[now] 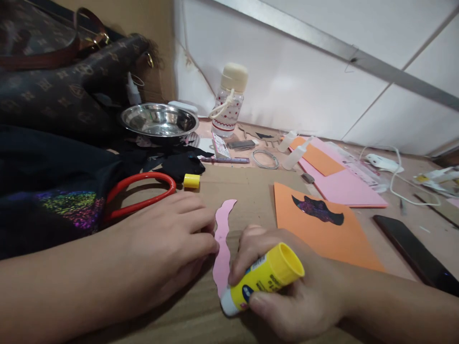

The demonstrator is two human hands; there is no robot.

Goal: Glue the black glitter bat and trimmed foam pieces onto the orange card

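Where the glue stick was held: just right of bottom centre in the frame, its yellow barrel tilted and its white end set over the lower tip of the pink paper strip; whether it was pressed down could not be told.
Pink paper strip: laid at lower centre on the cardboard, in the gap between the two hands.
Strip's long axis: run nearly up and down the frame, with the top end bent to the right.
Right hand: placed right of the strip and nearer to its lower tip; the glue stick was pinched between thumb and bent fingers.
Left hand: placed close against the strip's left edge at mid-length, fingers bent and pressed together; whether any paper was pinched could not be told.
Yellow cap: laid on its side left of centre, just beside the red scissors handle.
Orange paper: spread right of centre, with a black wavy cut-out laid on it.
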